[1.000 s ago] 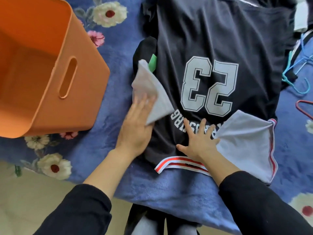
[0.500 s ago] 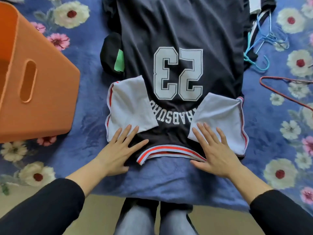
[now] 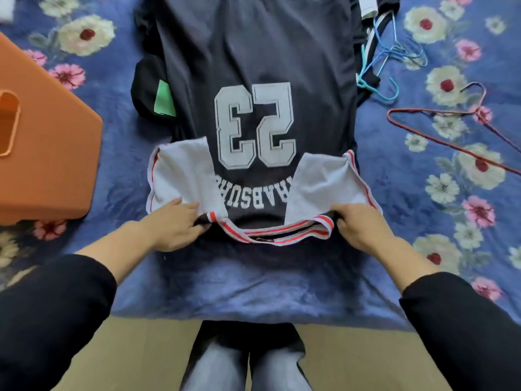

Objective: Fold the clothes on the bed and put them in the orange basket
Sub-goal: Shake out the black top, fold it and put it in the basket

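A black jersey (image 3: 253, 52) with a white "53" lies flat on the bed, collar toward me. Both grey sleeves are folded inward over its chest. My left hand (image 3: 172, 221) pinches the jersey at the left shoulder, by the red-and-white striped collar (image 3: 282, 235). My right hand (image 3: 358, 224) grips the right shoulder next to the collar's other end. The collar edge is lifted slightly off the blanket. The orange basket (image 3: 50, 153) stands on the bed at the far left, partly cut off by the frame.
A blue flowered blanket (image 3: 439, 193) covers the bed. Another black garment with a green patch (image 3: 158, 94) peeks out under the jersey's left side. Blue hangers (image 3: 386, 60) and a red hanger (image 3: 439, 122) lie at the right. The floor and my legs show below the bed edge.
Both hands went from lying flat on the folded sleeves to gripping the jersey's shoulders beside the collar, which has lifted a little. The view shifted slightly right.
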Tool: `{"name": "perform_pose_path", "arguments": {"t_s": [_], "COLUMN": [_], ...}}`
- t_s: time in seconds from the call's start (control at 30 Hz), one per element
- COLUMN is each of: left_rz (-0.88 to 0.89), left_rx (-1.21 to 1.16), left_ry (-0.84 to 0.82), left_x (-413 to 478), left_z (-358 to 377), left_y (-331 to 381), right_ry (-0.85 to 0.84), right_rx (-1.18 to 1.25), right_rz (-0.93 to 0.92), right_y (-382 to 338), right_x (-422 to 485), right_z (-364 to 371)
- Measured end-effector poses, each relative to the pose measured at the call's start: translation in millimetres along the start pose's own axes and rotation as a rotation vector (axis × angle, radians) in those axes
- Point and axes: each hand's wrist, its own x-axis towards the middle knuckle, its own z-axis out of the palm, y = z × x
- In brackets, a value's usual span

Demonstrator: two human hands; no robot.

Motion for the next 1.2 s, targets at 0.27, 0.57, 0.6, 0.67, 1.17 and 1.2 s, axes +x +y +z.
{"name": "perform_pose_path", "arguments": {"t_s": [0.27, 0.57, 0.6, 0.67, 1.17, 1.2], "left_rz": [-0.306, -0.189, -0.177, -0.178, -0.226, -0.27], "left_rx": [-0.377, -0.606, -0.553, -0.43, -0.551, -0.603], "left_ry": [-0.566, -0.511, -0.488, -0.353, 1.033, 1.023], "left_x": [-51.2, -47.3, -44.0, -33.6, 83.4, 86.2], "left_z": [33.0, -28.2, -40.3, -67.2, -166.7, -148.3], "left_y": [58.8, 35.9, 33.2, 27.9, -25.1, -26.2], "right_ry": [-0.704, -0.251, -0.199, -0.121, 0.609, 0.594], "right_rx": [-0.057, 0.244, 0.229, 0.138, 0.109, 0.131], "right_rz": [0.049, 0.113, 0.105, 0.102, 0.309, 0.324], "right_y": [18.2, 32.0, 30.6, 24.9, -20.1, -19.6], "right_x": [-70.0, -34.4, -24.9, -5.8, 134.4, 132.5], "right_z": [-4.3, -54.7, -61.9, -73.0, -149.4, -138.2]}}
